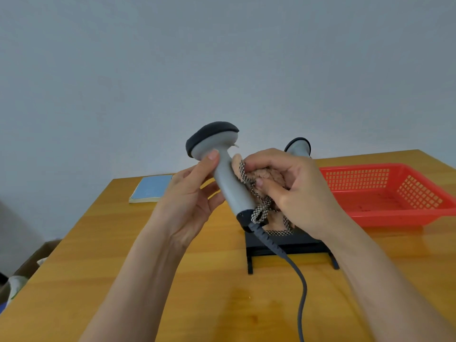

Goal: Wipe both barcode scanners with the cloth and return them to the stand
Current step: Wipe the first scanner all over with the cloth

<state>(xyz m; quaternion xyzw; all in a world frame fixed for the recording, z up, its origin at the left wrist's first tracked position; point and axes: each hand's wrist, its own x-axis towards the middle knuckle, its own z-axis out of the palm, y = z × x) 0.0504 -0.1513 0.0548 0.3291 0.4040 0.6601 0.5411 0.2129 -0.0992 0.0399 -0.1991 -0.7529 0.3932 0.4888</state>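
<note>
A: Start with the grip. What has each hand got?

B: The left hand (191,193) is clasped round the grey handle of the raised scanner (223,174), thumb lying up along the shaft just under the dark head. The right hand (293,191) is clenched on the cloth (261,177), a tan fuzzy wad with checked edging, and presses it against the right side of that handle.

A: And the scanner itself, where is it?

B: Held up above the table (172,267), tilted, head to the upper left, dark base low and to the right. Its cable (299,275) drops from the base and curves down off the near edge of the picture.

A: What is close by that crowds it?

B: Right behind the hands, the black stand (288,245) sits on the table. The second scanner (297,146) rises behind the right hand; only its head shows, so I cannot tell how it sits in the stand. Cloth edging hangs down in front of the stand.

A: Further out?

B: A red basket (385,193) lies to the right, near the table's right edge. A blue notepad (153,188) lies back left, near the far edge. Between the forearms the wood is bare apart from the cable. Off the left edge, a cardboard box (32,262) sits lower down.
</note>
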